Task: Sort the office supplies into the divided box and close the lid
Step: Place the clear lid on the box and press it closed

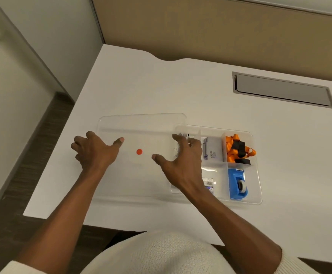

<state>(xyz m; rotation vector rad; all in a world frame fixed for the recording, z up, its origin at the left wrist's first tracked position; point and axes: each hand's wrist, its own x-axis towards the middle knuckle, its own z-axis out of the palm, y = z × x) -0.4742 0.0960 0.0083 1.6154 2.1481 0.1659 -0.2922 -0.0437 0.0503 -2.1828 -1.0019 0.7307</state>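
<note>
Scene: From the head camera I see a white desk, a clear divided box at right and its clear lid lying flat just to the left, the lid's right edge overlapping the box.

Left hand: My left hand rests at the lid's left edge, grip spread, thumb on the plastic, pinching nothing that I can make out.

Right hand: My right hand lies over the lid's right end and the box's left compartments, grip spread wide, fingertips at the seam where lid meets box.

Sorted so far: Orange and black binder clips fill the far right compartment; a blue tape dispenser sits in the near right one; a pale grey carton stands in the middle; a small labelled packet shows beside my wrist.

Loose supplies: None visible on the desk (the red dot appears to be a sticker on the lid).

Progress: Sorting looks complete, by my reading.

Remaining: The lid is not yet on; it needs lifting, squaring over the box and pressing down.
</note>
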